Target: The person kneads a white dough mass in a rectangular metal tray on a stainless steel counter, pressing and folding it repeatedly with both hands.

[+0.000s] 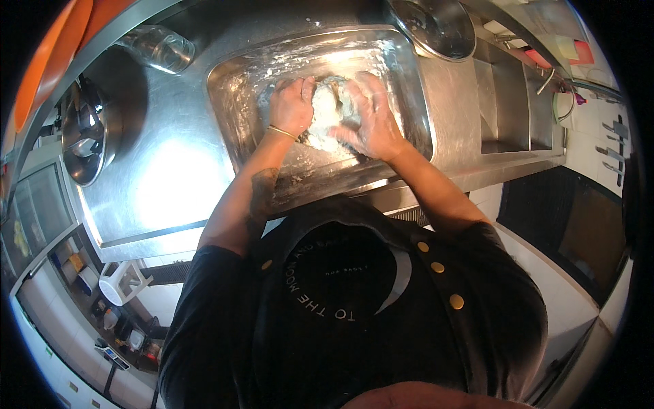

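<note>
A pale, floury lump of dough lies in a deep rectangular metal tray, between my two hands. My left hand grips its left side, with curled fingers; a thin band circles that wrist. From the right, my right hand wraps round the dough, thumb reaching toward its near side and fingers over its far side. Flour coats the fingers. White flour and dough scraps cling to the tray's floor and walls. The dough's underside and some fingertips are hidden.
A metal bowl stands beyond the tray's far right corner. Left on the steel counter are a clear glass jar and a metal bowl holding utensils. A sink is at right; knives hang on the wall.
</note>
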The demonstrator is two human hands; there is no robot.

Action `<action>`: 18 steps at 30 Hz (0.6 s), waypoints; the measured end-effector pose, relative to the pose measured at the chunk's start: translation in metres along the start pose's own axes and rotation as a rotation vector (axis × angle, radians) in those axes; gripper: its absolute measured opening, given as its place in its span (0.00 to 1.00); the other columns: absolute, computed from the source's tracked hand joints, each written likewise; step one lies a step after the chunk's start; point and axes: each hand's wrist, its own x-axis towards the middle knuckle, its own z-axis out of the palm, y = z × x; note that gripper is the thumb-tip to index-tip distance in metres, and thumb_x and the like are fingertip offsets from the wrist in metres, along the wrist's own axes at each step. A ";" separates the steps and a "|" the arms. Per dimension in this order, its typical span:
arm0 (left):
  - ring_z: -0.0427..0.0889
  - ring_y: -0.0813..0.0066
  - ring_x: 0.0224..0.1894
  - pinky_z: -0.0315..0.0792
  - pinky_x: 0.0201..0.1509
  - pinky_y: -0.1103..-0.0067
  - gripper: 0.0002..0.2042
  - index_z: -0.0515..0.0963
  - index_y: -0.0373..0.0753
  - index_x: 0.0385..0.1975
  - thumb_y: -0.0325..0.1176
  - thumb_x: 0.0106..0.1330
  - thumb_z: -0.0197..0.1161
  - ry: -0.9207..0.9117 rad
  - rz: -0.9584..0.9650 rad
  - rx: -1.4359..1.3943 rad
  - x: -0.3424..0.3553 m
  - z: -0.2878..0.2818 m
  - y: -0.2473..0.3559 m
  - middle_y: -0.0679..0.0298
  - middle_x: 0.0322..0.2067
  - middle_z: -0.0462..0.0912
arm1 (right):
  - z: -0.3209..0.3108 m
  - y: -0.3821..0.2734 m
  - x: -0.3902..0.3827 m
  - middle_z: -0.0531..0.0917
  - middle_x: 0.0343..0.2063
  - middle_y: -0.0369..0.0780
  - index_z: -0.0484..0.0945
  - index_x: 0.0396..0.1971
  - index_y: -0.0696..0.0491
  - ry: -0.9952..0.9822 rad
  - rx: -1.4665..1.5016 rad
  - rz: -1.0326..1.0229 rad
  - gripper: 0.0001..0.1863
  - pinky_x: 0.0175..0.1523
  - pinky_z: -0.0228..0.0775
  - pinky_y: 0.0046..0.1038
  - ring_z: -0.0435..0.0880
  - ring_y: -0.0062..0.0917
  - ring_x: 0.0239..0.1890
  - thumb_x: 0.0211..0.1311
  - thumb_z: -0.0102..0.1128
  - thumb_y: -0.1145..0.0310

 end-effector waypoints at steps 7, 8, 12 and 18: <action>0.83 0.36 0.44 0.75 0.51 0.52 0.19 0.85 0.38 0.43 0.45 0.76 0.51 -0.166 -0.139 0.084 0.020 0.008 -0.028 0.41 0.39 0.85 | 0.031 0.010 0.021 0.65 0.67 0.53 0.61 0.73 0.51 -0.254 -0.084 -0.046 0.63 0.68 0.64 0.54 0.66 0.56 0.66 0.39 0.75 0.30; 0.83 0.36 0.45 0.75 0.52 0.52 0.19 0.84 0.36 0.41 0.44 0.75 0.51 -0.167 -0.200 0.077 0.021 0.004 -0.020 0.41 0.39 0.85 | 0.035 0.012 0.024 0.65 0.67 0.52 0.61 0.73 0.51 -0.234 -0.075 -0.001 0.63 0.68 0.65 0.53 0.67 0.55 0.66 0.39 0.75 0.30; 0.83 0.36 0.45 0.75 0.54 0.53 0.20 0.84 0.34 0.39 0.44 0.72 0.51 -0.107 -0.296 -0.069 0.021 0.000 -0.018 0.40 0.38 0.85 | 0.052 0.019 0.038 0.70 0.65 0.52 0.71 0.67 0.49 -0.330 -0.163 0.257 0.58 0.68 0.64 0.53 0.72 0.52 0.64 0.39 0.71 0.25; 0.82 0.35 0.43 0.73 0.51 0.53 0.20 0.82 0.32 0.38 0.43 0.72 0.50 -0.112 -0.279 -0.261 0.021 -0.009 -0.023 0.37 0.37 0.83 | 0.063 0.035 0.052 0.84 0.49 0.51 0.82 0.54 0.51 -0.205 -0.167 0.240 0.49 0.58 0.76 0.40 0.83 0.46 0.52 0.35 0.77 0.29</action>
